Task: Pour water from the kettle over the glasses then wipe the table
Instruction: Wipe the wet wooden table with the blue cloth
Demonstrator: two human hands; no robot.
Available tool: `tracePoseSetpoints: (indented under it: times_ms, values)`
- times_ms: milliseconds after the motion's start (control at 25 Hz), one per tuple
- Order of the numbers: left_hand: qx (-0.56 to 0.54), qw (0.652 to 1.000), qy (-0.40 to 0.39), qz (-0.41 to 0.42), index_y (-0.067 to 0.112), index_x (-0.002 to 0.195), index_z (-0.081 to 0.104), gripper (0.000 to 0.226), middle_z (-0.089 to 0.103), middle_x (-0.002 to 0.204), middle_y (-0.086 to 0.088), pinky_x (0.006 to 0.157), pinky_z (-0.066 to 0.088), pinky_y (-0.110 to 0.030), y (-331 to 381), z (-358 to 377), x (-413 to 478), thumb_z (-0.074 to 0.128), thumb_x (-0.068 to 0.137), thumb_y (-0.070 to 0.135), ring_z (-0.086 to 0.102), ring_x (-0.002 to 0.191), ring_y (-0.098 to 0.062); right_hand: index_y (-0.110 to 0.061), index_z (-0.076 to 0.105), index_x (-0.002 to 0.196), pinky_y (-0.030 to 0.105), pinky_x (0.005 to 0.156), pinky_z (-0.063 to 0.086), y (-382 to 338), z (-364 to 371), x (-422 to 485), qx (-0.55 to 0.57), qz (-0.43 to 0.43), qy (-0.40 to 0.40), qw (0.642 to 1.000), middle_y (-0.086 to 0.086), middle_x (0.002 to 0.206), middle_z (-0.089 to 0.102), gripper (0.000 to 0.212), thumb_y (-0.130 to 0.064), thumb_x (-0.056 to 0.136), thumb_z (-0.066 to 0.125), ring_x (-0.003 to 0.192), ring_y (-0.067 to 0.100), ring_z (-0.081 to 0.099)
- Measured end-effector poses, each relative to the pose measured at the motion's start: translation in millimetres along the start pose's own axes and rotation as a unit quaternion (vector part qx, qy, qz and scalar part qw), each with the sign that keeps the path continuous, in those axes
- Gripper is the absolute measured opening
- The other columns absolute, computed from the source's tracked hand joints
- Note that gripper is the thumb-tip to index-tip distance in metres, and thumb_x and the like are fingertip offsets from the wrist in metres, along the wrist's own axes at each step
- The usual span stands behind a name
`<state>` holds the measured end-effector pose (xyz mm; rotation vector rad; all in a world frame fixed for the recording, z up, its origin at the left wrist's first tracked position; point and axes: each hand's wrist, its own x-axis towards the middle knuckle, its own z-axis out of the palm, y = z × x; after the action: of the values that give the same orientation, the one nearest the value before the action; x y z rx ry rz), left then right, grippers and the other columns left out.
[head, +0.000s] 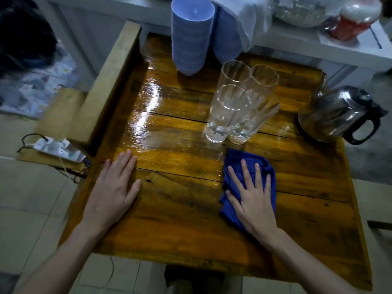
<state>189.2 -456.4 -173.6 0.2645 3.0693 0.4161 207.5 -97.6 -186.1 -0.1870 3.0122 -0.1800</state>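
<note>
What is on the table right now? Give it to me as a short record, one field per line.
table: wooden, wet and shiny on the far left part
glasses: cluster of clear glasses, upright, mid-table
kettle: metal kettle, far right edge, upright
cloth: blue cloth, flat on the table
right hand: pressed flat on the cloth
left hand: flat on bare wood, holding nothing
cups: blue stack, at the back

Clear glasses (pixel 239 102) clustered upright mid-table, steel kettle (pixel 337 114) at right edge, wet wooden table (pixel 180 209), crumpled blue cloth (pixel 235 166)

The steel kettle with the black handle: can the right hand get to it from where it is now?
Probably yes. The right hand lies flat on the blue cloth, and bare wooden table lies between it and the steel kettle.
</note>
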Motion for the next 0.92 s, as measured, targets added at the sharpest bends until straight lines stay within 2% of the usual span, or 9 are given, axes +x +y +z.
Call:
tracePoseSetpoints:
  times_ms: [240, 360, 560, 760, 920]
  values:
    - [0.000, 1.000, 0.005, -0.029, 0.012, 0.153, 0.022, 0.069, 0.020, 0.161, -0.005, 0.122, 0.012, -0.040, -2.3, 2.4, 2.8, 0.032, 0.096, 0.051, 0.015, 0.149, -0.015, -0.035, 0.011, 0.156, 0.062, 0.118, 0.006, -86.0, 7.7, 38.1, -0.001, -0.040, 0.001, 0.999, 0.003, 0.166, 0.004, 0.064, -0.061, 0.098, 0.019, 0.152, 0.035, 0.000]
    - [-0.001, 0.998, 0.014, -0.066, 0.013, 0.154, 0.018, 0.070, 0.015, 0.162, -0.004, 0.122, 0.011, -0.038, -2.2, 5.6, 3.5, 0.031, 0.096, 0.050, 0.010, 0.149, -0.014, -0.034, 0.007, 0.157, 0.063, 0.118, 0.007, -132.8, 10.1, 63.8, -0.010, -0.083, -0.015, 0.996, 0.004, 0.166, 0.002, 0.066, -0.062, 0.098, 0.019, 0.151, 0.037, -0.004]
    - [-0.043, 0.995, 0.034, -0.086, 0.009, 0.153, 0.023, 0.059, 0.022, 0.161, -0.007, 0.123, 0.007, -0.032, -1.5, 6.8, 8.0, 0.030, 0.098, 0.031, 0.016, 0.149, -0.014, -0.035, 0.004, 0.157, 0.063, 0.118, 0.004, -202.0, 14.5, 110.0, -0.014, -0.146, -0.025, 0.989, 0.005, 0.166, -0.001, 0.066, -0.062, 0.098, 0.019, 0.151, 0.039, -0.006]
    - [-0.022, 0.996, 0.036, -0.083, 0.006, 0.149, 0.030, 0.053, 0.030, 0.157, -0.011, 0.122, 0.012, -0.034, -5.8, 8.4, 9.1, 0.027, 0.099, 0.024, 0.019, 0.148, -0.015, -0.035, 0.007, 0.156, 0.063, 0.118, 0.003, -213.4, 19.1, 130.4, -0.017, -0.158, -0.017, 0.987, 0.005, 0.166, 0.001, 0.066, -0.061, 0.097, 0.019, 0.151, 0.038, -0.003]
    - [-0.019, 0.996, 0.033, -0.075, 0.009, 0.152, 0.023, 0.055, 0.023, 0.160, -0.007, 0.123, 0.011, -0.033, -2.3, 8.1, 8.3, 0.026, 0.099, 0.025, 0.016, 0.149, -0.013, -0.035, 0.012, 0.156, 0.058, 0.120, 0.004, -203.2, 15.6, 115.1, 0.024, -0.151, -0.012, 0.988, 0.004, 0.166, 0.005, 0.064, -0.057, 0.096, 0.019, 0.152, 0.032, -0.001]
